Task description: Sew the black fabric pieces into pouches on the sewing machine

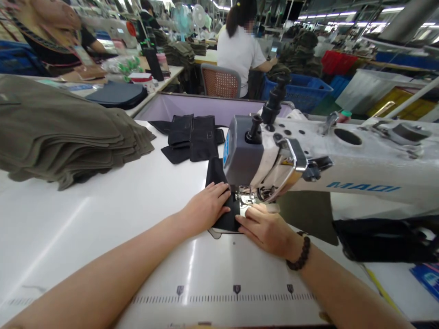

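Note:
My left hand lies flat, fingers stretched out, on a small black fabric piece on the white sewing table. My right hand presses the same black piece from the right, fingers together, just under the needle area of the grey and white sewing machine. The fabric runs back under the machine head; its far end shows behind the left hand. A dark bead bracelet circles my right wrist.
A stack of olive fabric lies at left. Black pieces sit behind the machine, and more dark fabric at right. A person in white sits on a chair beyond. Blue crates stand far right. A ruler scale marks the near edge.

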`<action>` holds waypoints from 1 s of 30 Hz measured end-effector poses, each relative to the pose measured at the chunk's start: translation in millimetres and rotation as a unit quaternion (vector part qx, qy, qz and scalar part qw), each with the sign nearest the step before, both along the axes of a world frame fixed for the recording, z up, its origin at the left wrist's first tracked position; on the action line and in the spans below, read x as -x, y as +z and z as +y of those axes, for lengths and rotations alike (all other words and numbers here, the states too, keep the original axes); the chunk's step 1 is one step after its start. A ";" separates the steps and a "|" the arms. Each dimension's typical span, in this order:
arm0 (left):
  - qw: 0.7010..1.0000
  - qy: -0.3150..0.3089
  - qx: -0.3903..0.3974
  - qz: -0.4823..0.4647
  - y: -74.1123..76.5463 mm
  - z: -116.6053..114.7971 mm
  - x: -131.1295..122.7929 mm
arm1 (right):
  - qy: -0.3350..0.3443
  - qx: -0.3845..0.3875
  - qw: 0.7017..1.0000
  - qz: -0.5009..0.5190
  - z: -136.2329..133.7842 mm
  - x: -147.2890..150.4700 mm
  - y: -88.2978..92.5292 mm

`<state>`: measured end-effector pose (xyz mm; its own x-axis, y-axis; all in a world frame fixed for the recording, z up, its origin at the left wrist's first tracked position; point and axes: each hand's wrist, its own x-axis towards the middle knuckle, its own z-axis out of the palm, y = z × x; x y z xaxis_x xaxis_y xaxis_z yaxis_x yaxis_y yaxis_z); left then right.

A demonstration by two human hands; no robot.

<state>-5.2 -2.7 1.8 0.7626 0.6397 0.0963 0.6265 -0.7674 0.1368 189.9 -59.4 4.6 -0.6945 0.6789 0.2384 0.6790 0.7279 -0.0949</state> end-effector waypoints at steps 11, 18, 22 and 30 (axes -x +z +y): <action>1.000 0.000 0.013 0.002 -2.4 9.4 -2.1 | -0.056 -0.010 0.998 -0.035 -2.1 1.4 -6.9; 1.000 -0.004 0.005 -0.011 -4.5 10.6 -1.6 | -0.055 -0.015 0.998 -0.027 -1.7 1.7 -6.5; 1.000 -0.004 0.003 -0.013 -4.7 10.3 -1.7 | -0.057 -0.012 0.998 -0.021 -0.9 2.4 -5.9; 0.999 -0.006 -0.028 -0.029 -5.9 14.3 -2.7 | -0.073 -0.011 0.997 -0.018 2.2 3.6 -6.2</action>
